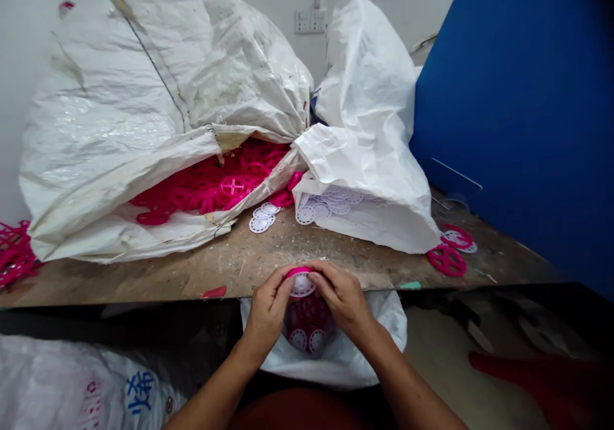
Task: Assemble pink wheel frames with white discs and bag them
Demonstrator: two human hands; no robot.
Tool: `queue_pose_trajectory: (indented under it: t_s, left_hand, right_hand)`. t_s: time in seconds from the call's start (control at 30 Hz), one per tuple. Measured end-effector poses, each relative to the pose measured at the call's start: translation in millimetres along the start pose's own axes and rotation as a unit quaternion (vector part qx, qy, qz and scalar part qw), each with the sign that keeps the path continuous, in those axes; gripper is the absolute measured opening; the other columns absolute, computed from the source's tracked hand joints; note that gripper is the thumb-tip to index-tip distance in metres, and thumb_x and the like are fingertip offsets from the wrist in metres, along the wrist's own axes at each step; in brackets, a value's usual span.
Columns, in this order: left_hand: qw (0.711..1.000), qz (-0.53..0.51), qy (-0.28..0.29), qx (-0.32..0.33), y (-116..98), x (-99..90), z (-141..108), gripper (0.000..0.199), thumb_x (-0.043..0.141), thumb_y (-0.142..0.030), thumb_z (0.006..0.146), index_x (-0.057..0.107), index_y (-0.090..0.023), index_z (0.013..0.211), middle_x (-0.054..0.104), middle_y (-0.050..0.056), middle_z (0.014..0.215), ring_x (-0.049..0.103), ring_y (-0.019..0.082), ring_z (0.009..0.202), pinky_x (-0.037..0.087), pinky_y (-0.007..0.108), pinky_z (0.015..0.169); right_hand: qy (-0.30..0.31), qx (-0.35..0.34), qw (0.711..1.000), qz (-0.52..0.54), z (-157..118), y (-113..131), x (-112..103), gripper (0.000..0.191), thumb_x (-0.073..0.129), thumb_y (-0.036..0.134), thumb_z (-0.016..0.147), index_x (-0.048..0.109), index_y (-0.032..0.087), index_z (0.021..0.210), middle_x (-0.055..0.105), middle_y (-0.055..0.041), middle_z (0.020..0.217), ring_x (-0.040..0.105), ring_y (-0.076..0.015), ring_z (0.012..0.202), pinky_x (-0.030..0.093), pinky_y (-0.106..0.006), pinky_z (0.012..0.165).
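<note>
Both hands meet at the table's front edge, holding one round piece between them: a white plastic disc (303,285) with slots round its rim, set against a pink ring (299,270). My left hand (269,302) pinches its left side with thumb and fingers. On the right side, my right hand (341,292) grips it the same way. Whether disc and ring are fully joined I cannot tell. Just below hangs an open white bag (384,347) containing pink pieces with white discs (316,340).
A big white sack (119,84) spills pink wheel-shaped rings (211,180) at the left. Beside it, a smaller white sack (369,161) holds white discs (330,199). Loose discs (263,219) and pink rings (447,261) lie on the brown table (192,270). A blue panel (518,116) stands at right.
</note>
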State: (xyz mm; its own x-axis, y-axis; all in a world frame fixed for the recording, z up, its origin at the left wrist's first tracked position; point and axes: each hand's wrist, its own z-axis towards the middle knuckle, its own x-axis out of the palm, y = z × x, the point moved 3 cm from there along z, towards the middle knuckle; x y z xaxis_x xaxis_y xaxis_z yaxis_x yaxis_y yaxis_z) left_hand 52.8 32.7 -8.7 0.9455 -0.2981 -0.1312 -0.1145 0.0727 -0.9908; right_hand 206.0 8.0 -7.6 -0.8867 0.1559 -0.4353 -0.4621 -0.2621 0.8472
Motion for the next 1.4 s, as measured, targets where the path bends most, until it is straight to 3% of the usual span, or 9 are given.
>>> queue_pose_trajectory:
  t_s: [0.23,0.37,0.63,0.77,0.87,1.0,1.13,1.23,1.4]
  left_hand:
    - [0.997,-0.038,0.05,-0.036,3.4,6.0,0.8,0.033,0.051,-0.035,0.089,0.057,-0.019,0.117,0.063,0.007,0.115,0.058,0.022,0.106,0.048,0.03,0.088]
    - [0.985,-0.112,0.084,-0.101,11.6,11.3,-5.9,0.042,0.056,-0.035,0.085,0.046,-0.017,0.122,0.063,0.008,0.109,0.064,0.021,0.088,0.055,0.029,0.07]
    - [0.981,-0.055,0.135,-0.127,26.8,4.2,-14.2,0.038,0.051,-0.033,0.086,0.047,-0.016,0.119,0.066,0.007,0.095,0.066,0.018,0.071,0.05,0.026,0.06]
    - [0.959,0.151,0.23,-0.066,20.3,-11.4,-23.6,0.025,0.053,-0.023,0.082,0.06,-0.021,0.106,0.068,0.003,0.09,0.063,0.02,0.081,0.046,0.027,0.069]
    - [0.92,0.295,0.249,-0.063,21.8,-23.9,-32.0,0.025,0.056,-0.023,0.08,0.065,-0.024,0.104,0.069,0.004,0.093,0.061,0.024,0.09,0.044,0.032,0.079]
    - [0.916,0.318,0.228,-0.09,18.5,-48.9,-28.5,0.041,0.067,-0.032,0.074,0.063,-0.026,0.114,0.07,0.006,0.096,0.062,0.027,0.092,0.046,0.033,0.08]
    - [0.959,0.283,0.032,0.015,-13.5,-106.8,20.0,0.023,0.051,-0.027,0.084,0.068,-0.021,0.1,0.07,0.004,0.099,0.063,0.021,0.092,0.046,0.029,0.082]
    - [0.892,0.388,-0.185,0.141,-35.5,-155.3,76.5,0.024,0.047,-0.026,0.087,0.064,-0.019,0.104,0.068,0.006,0.1,0.062,0.02,0.089,0.048,0.03,0.079]
    - [0.867,0.405,-0.229,0.176,-32.0,-187.1,155.8,0.011,0.056,-0.018,0.077,0.064,-0.018,0.085,0.062,0.011,0.109,0.052,0.028,0.109,0.037,0.044,0.098]
  right_hand:
    - [0.009,0.133,0.985,0.112,-0.3,-8.8,0.2,0.021,0.046,0.036,0.091,0.059,0.02,0.094,0.058,0.0015,0.066,0.055,-0.0135,0.058,0.042,-0.025,0.058]
    - [0.056,0.147,0.968,0.194,-3.4,-9.4,1.5,0.022,0.052,0.033,0.087,0.054,0.02,0.106,0.062,-0.0006,0.084,0.059,-0.0137,0.069,0.046,-0.025,0.065]
    - [0.164,0.086,0.98,0.076,11.5,-2.2,-10.0,0.02,0.058,0.029,0.084,0.059,0.02,0.102,0.065,-0.0003,0.083,0.059,-0.0148,0.075,0.044,-0.024,0.065]
    - [0.054,0.04,0.996,-0.062,66.3,-21.7,-23.6,0.022,0.053,0.032,0.085,0.063,0.018,0.1,0.067,-0.0056,0.094,0.061,-0.0201,0.086,0.046,-0.031,0.077]
    - [-0.01,-0.001,0.979,-0.204,109.0,-44.2,-17.9,0.03,0.055,0.024,0.082,0.062,0.016,0.11,0.062,-0.0118,0.115,0.058,-0.0258,0.104,0.045,-0.037,0.087]
    - [0.063,-0.038,0.932,-0.356,138.2,-69.7,0.6,0.04,0.059,0.019,0.078,0.061,0.021,0.118,0.053,-0.0114,0.132,0.056,-0.029,0.111,0.048,-0.037,0.085]
    - [0.073,-0.084,0.9,-0.421,139.0,-76.2,3.5,0.032,0.055,0.022,0.083,0.064,0.023,0.114,0.058,-0.0103,0.126,0.062,-0.0276,0.099,0.048,-0.036,0.075]
    - [0.04,-0.118,0.903,-0.412,135.2,-74.6,-0.8,0.027,0.051,0.024,0.087,0.066,0.021,0.109,0.065,-0.0107,0.116,0.064,-0.0267,0.095,0.046,-0.036,0.076]
    - [-0.054,-0.078,0.935,-0.343,133.8,-71.8,-24.1,0.03,0.039,0.03,0.091,0.066,0.019,0.1,0.072,-0.0083,0.095,0.066,-0.0239,0.082,0.045,-0.034,0.073]
